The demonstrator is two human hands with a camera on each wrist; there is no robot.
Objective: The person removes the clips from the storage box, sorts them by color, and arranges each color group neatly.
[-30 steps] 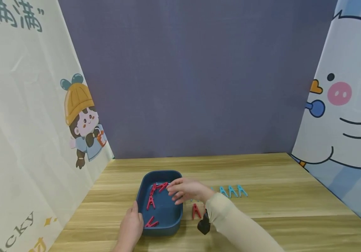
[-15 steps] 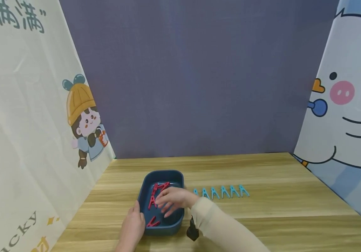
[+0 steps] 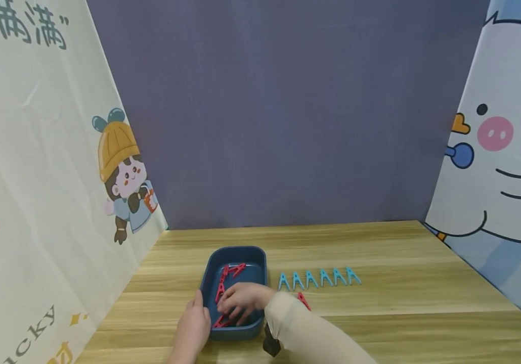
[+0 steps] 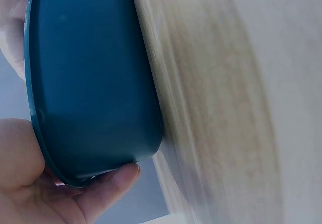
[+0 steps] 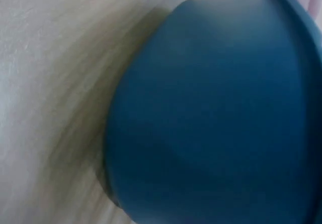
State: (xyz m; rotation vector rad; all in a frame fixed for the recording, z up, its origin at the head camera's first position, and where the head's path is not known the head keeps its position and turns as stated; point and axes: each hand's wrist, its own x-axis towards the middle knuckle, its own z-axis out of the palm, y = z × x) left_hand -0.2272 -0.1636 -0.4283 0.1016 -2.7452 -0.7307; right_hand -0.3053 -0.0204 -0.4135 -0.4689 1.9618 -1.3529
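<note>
A dark blue tray (image 3: 260, 273) stands on the wooden table and holds several red clothespins (image 3: 220, 289). My left hand (image 3: 193, 323) grips the tray's near left corner; the left wrist view shows the hand (image 4: 22, 183) wrapped against the tray's outer wall (image 4: 90, 93). My right hand (image 3: 241, 303) reaches down into the tray's front half, fingers curled over the red clothespins. Its fingertips lie beside one red pin (image 3: 221, 322) at the front, and whether they pinch it is hidden. The right wrist view is filled by the tray wall (image 5: 216, 113).
Several light blue clothespins (image 3: 317, 278) lie in a row right of the tray. One red clothespin (image 3: 303, 301) lies on the table just beyond my right sleeve. Printed cloth panels close the left and right sides, and a purple wall the back.
My right hand has moved from the tray's far end toward its near end and lowered onto the red pins. The left hand has stayed on the tray.
</note>
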